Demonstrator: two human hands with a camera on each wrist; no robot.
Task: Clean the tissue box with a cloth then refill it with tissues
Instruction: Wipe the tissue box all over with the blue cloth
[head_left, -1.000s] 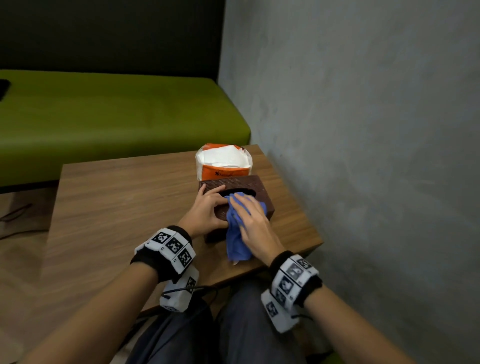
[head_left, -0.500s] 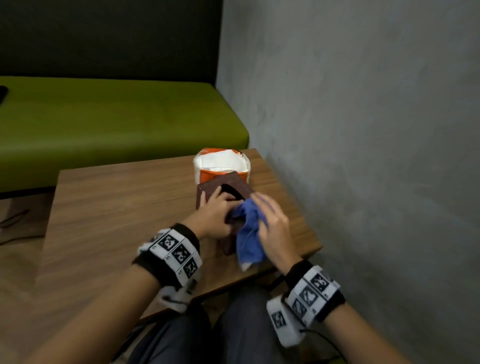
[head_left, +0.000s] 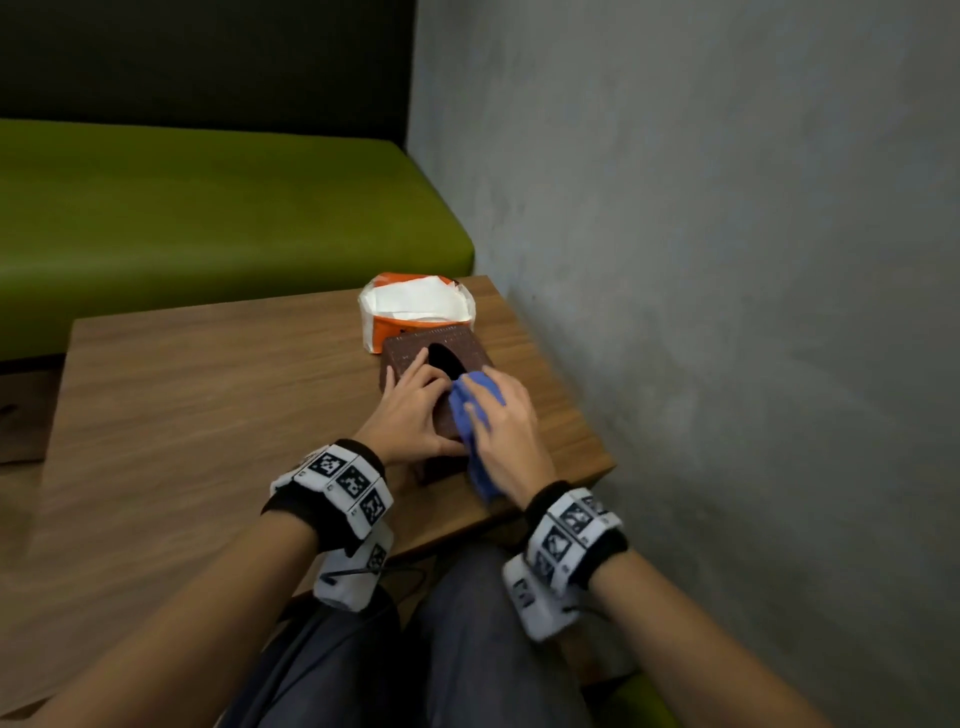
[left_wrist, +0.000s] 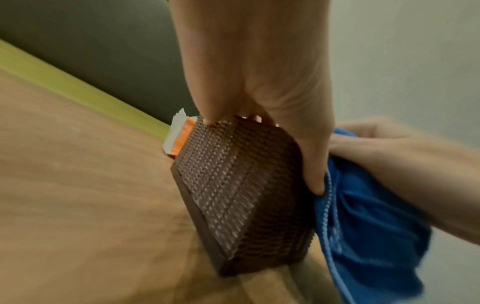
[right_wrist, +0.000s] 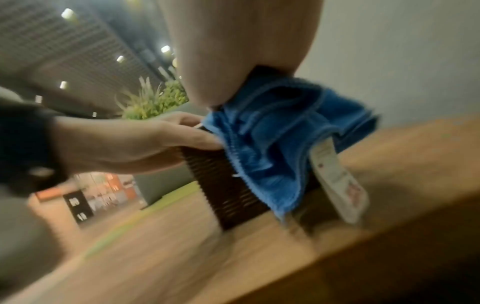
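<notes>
I steady the tissue box (head_left: 415, 358) with my left hand (head_left: 410, 415) gripping it; right hand (head_left: 506, 431) presses cloth (head_left: 470, 415) flat-fingered. Wipe evenly, box braced.

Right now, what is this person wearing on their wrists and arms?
Both forearms are bare, with no sleeves. Each wrist carries a black band topped by white blocks printed with black square code patterns. Under each wrist hangs a white camera unit with a thin black cable. The left hand and right hand wear no gloves.
</notes>
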